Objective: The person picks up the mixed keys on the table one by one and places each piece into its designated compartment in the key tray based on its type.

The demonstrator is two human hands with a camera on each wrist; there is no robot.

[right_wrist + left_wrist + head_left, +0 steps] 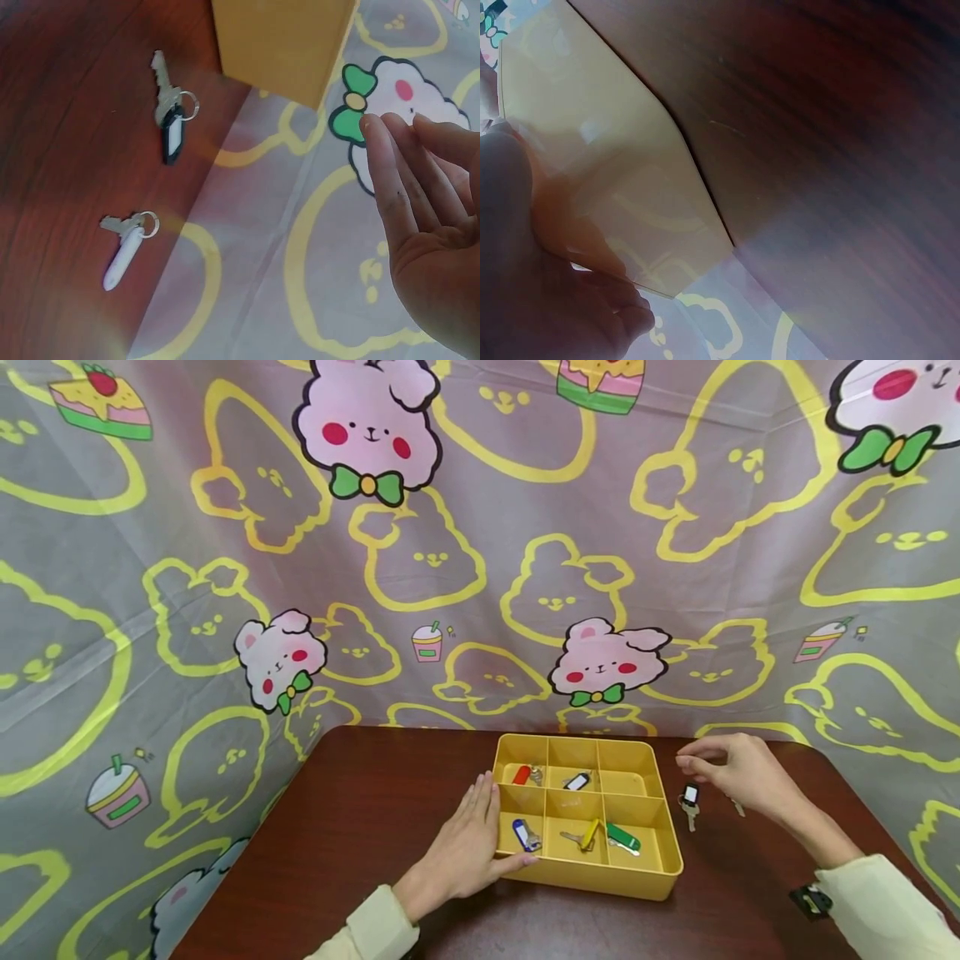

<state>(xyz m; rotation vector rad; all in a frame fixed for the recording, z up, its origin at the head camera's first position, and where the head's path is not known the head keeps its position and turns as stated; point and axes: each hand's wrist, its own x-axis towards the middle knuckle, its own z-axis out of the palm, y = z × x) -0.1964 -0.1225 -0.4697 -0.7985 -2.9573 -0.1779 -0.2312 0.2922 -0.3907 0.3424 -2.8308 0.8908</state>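
Observation:
My left hand (467, 843) rests on the left side of a yellow divided tray (592, 875), fingers straight along the rim and thumb over the front edge. Keys lie inside: a red-tagged key (525, 774) and a black-tagged one (577, 782) in the back row, with blue-tagged (525, 835), yellow-tagged (588, 835) and green-tagged (624, 839) keys in front. Right of the tray, my right hand (738, 770) hovers over the table, thumb near the extended fingers, nothing between them. Below it lie another black-tagged key (169, 120) and a white-tagged key (126, 247).
The dark wooden table (360, 827) ends at a patterned cloth (480, 527) that hangs behind and at the sides. A small black object (812, 900) shows by the right sleeve (885, 902).

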